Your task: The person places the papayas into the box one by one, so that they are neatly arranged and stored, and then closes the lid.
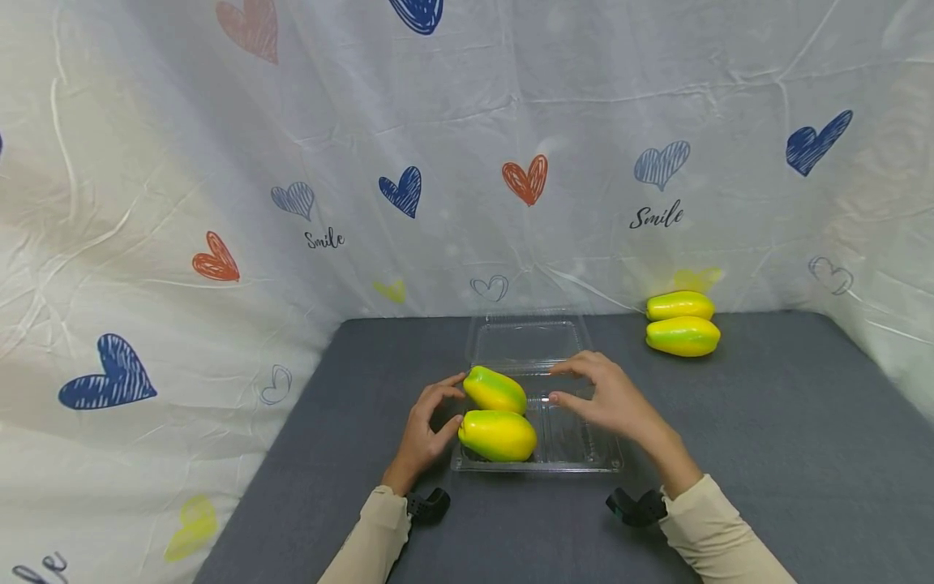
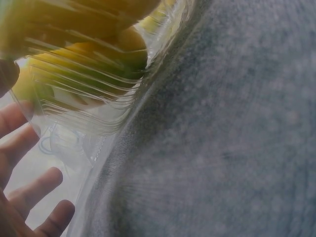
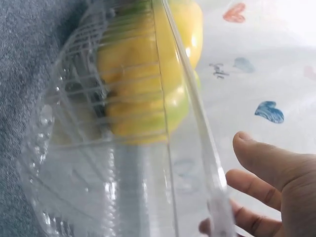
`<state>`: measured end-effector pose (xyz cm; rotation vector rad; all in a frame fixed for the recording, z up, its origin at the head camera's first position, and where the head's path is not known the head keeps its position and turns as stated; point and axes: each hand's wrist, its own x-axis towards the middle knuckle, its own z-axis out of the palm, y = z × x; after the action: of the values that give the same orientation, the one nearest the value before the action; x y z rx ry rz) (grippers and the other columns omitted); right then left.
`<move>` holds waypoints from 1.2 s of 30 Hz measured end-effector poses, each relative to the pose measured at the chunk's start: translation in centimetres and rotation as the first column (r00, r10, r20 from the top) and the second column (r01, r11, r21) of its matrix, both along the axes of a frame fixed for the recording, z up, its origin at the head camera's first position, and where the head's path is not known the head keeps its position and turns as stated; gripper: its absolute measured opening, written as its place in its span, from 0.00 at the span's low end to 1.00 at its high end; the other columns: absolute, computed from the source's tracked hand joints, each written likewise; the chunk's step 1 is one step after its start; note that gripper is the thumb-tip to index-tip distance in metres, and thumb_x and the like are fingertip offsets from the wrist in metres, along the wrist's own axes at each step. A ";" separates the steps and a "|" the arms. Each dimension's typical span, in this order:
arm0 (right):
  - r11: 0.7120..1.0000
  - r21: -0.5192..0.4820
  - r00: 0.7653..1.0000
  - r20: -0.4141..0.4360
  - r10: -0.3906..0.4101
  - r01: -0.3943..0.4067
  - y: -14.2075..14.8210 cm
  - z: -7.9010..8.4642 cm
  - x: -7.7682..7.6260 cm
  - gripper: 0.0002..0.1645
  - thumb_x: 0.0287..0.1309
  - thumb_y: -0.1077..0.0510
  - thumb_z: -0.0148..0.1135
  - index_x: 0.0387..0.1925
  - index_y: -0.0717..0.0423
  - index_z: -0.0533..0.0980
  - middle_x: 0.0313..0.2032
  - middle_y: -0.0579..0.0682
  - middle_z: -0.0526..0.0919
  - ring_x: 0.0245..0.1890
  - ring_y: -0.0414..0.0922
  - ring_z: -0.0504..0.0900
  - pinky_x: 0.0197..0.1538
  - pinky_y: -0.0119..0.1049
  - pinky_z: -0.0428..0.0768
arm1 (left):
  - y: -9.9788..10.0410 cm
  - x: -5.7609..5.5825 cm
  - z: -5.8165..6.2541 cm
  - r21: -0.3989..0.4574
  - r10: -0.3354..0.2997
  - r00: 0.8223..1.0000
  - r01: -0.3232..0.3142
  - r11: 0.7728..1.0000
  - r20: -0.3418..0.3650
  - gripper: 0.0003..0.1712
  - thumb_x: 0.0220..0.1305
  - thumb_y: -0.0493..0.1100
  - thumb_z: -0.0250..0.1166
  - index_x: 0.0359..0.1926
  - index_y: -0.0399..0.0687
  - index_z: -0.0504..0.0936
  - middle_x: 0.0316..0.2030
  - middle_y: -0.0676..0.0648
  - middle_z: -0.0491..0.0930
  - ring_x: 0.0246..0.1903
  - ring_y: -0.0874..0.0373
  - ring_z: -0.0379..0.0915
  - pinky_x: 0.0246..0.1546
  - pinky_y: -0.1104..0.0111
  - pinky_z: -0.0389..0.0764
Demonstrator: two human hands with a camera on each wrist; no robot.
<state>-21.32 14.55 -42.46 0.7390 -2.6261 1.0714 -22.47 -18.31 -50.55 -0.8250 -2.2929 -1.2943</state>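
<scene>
Both my hands hover by the clear container (image 1: pixel 576 438), neither gripping anything. My left hand (image 1: pixel 425 430) curves loosely, thumb and forefinger apart, at the left ends of the front fruit (image 1: pixel 498 435) and the rear fruit (image 1: pixel 494 389); I cannot tell whether my fingertips touch them. My right hand (image 1: pixel 613 397) hangs over the bare right side, thumb and forefinger well apart with only air between.

These two yellow-green fruits lie side by side in the container's left half. As I judge it, their smooth, rounded skins are the main risk: a nudge from my left fingers could roll the rear one against its neighbour. From the right wrist, fruit shows bulging past the container's rim, so if the lid (image 1: pixel 527 345), now tipped back at the far side, came down, it might catch on top. With all the weight on one side, a tug at the thin plastic could tilt or slide it.

The front fruit's long axis runs left to right, its narrower end to my left. The rear one points the same way, but slants, its blunt end angled towards me. Two more fruits (image 1: pixel 683 336) lie crosswise at the back right of the surface (image 1: pixel 766 462).
</scene>
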 end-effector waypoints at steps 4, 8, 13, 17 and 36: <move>1.000 0.009 1.000 0.010 -0.021 0.021 0.3 0.1 -0.1 0.23 0.58 0.51 0.74 0.54 0.52 0.83 0.47 0.47 0.83 0.46 0.48 0.77 0.49 0.51 0.77 | -0.1 -0.3 -0.5 0.001 0.000 1.000 0.000 1.000 -0.007 0.16 0.64 0.39 0.65 0.53 0.44 0.80 0.68 0.44 0.75 0.65 0.45 0.72 0.58 0.43 0.74; 1.000 0.005 1.000 0.012 -0.024 0.024 0.6 0.1 -0.3 0.23 0.59 0.51 0.74 0.55 0.53 0.82 0.48 0.48 0.83 0.47 0.48 0.78 0.51 0.53 0.78 | 0.0 -0.2 -0.3 -0.003 0.008 1.000 -0.008 1.000 -0.017 0.17 0.63 0.37 0.65 0.53 0.42 0.80 0.68 0.42 0.75 0.64 0.44 0.72 0.56 0.42 0.74; 1.000 0.000 1.000 0.013 -0.027 0.027 0.9 0.2 -0.4 0.23 0.59 0.51 0.73 0.55 0.53 0.82 0.49 0.51 0.84 0.47 0.50 0.79 0.50 0.54 0.79 | 0.5 0.2 0.4 0.008 0.006 1.000 -0.006 1.000 -0.015 0.17 0.60 0.31 0.65 0.51 0.36 0.79 0.66 0.34 0.75 0.62 0.37 0.72 0.53 0.38 0.73; 1.000 0.001 0.999 0.012 -0.030 0.030 1.0 0.3 -0.4 0.24 0.59 0.51 0.73 0.55 0.53 0.82 0.49 0.53 0.83 0.47 0.52 0.78 0.50 0.53 0.79 | 0.6 0.4 0.8 0.015 -0.004 1.000 0.005 1.000 -0.009 0.17 0.58 0.28 0.65 0.50 0.34 0.79 0.65 0.30 0.75 0.61 0.33 0.71 0.52 0.36 0.72; 0.997 -0.014 0.997 0.004 -0.075 0.075 2.6 0.6 -0.6 0.24 0.60 0.52 0.72 0.56 0.54 0.81 0.49 0.51 0.83 0.49 0.54 0.80 0.51 0.57 0.79 | 0.0 -0.2 -0.4 -0.005 0.020 1.000 -0.020 1.000 -0.012 0.17 0.62 0.36 0.65 0.52 0.44 0.81 0.67 0.42 0.76 0.64 0.44 0.72 0.60 0.46 0.73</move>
<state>-21.94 17.11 -41.88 0.6306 -2.6244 1.0700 -22.67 -18.30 -50.98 -0.8068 -2.2898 -1.2721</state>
